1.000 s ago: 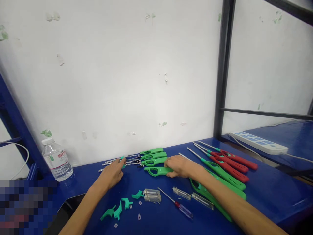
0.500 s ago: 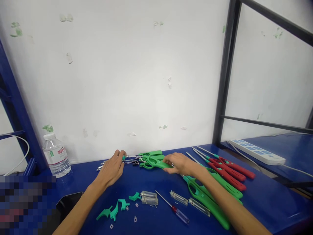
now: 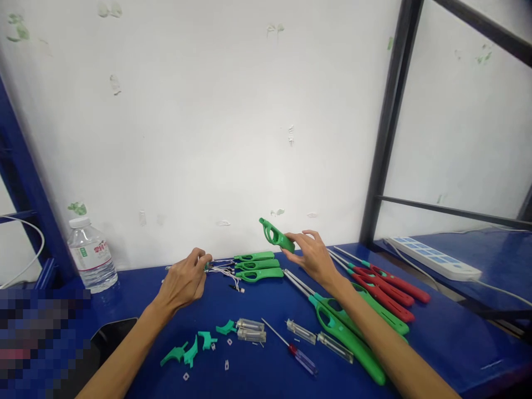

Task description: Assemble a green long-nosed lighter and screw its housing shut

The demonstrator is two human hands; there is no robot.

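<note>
- hanging in the air beyond the screwdriver (image 3: pixel 304 360), a green handle shell (image 3: pixel 277 239) is gripped at one end by the right hand (image 3: pixel 311 256), between thumb and fingers, its looped end tilted up.
- the left hand (image 3: pixel 185 280) is held beyond and to the left of the screwdriver, fingers curled and fingertips drawn close together beside thin wires (image 3: pixel 226 271); whether anything is held there cannot be told.
- three more green shells (image 3: pixel 261 274) are laid in a row beyond the screwdriver, with the wires lying at their left ends.
- just left of the screwdriver, two clear tubes (image 3: pixel 251 336) are laid side by side; four teal triggers (image 3: pixel 206 339) and small white bits (image 3: pixel 226 365) are scattered farther left.
- right of the screwdriver, another two tubes (image 3: pixel 301 331) are laid, then green lighters (image 3: pixel 357 349), partly hidden by the right forearm, and red lighters (image 3: pixel 401 284).
- far left of the screwdriver, a water bottle (image 3: pixel 93 255) is stood upright.
</note>
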